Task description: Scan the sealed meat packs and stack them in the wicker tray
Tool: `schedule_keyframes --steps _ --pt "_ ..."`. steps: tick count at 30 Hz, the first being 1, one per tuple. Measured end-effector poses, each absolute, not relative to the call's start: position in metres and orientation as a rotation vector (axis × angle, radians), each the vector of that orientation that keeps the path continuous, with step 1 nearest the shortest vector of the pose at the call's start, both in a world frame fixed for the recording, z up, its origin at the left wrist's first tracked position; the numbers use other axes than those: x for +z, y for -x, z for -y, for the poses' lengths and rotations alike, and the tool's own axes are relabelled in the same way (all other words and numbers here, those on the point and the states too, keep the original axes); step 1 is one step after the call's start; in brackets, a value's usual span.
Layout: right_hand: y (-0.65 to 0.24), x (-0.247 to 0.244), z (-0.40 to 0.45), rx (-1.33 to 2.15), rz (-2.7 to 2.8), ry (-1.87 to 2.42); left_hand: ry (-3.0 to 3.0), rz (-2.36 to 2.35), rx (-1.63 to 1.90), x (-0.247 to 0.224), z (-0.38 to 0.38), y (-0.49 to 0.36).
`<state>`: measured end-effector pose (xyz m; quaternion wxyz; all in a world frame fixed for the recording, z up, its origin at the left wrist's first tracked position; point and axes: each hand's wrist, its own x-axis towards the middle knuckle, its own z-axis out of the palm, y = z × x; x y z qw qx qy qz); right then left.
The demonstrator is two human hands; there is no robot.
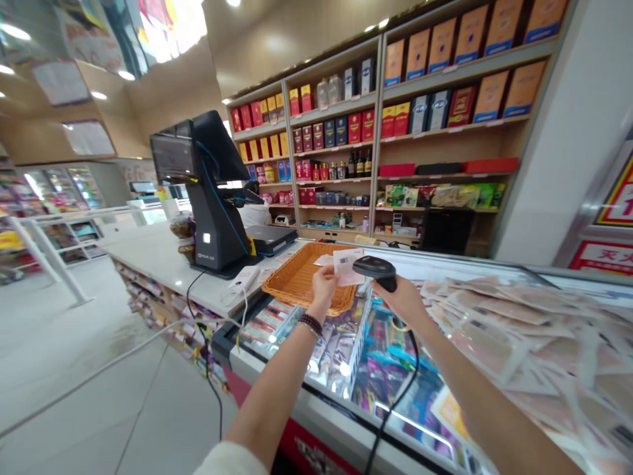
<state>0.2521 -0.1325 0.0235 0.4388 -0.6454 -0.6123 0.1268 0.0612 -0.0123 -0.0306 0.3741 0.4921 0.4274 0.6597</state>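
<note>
Between the fingers of my left hand [324, 290] is a small white packet [348, 265] with a printed barcode, held up over a wicker basket [287, 280]. My right hand [403, 298] is wrapped round the handle of a black barcode scanner [374, 266]. The scanner's head points left, close to the packet's right edge. A black cord [403, 389] runs down from the scanner handle. Another pale packet [324, 259] lies in the basket, partly covered by the held one. The basket rests on the glass top of a chest freezer [316, 389].
Many flat pale packets [534, 336] are heaped on the freezer's right side. A cash register [212, 198] stands on the white counter [148, 254] at left, near a white box [246, 277]. Cables hang in front of the counter. Shelves [336, 119] of boxed goods line the back.
</note>
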Motion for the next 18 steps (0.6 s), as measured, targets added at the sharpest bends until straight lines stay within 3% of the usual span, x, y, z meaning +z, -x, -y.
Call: schedule_keyframes --steps 18 --pt "-0.249 0.050 0.163 0.369 1.594 1.665 -1.202 -1.079 1.684 -0.028 0.018 -0.055"
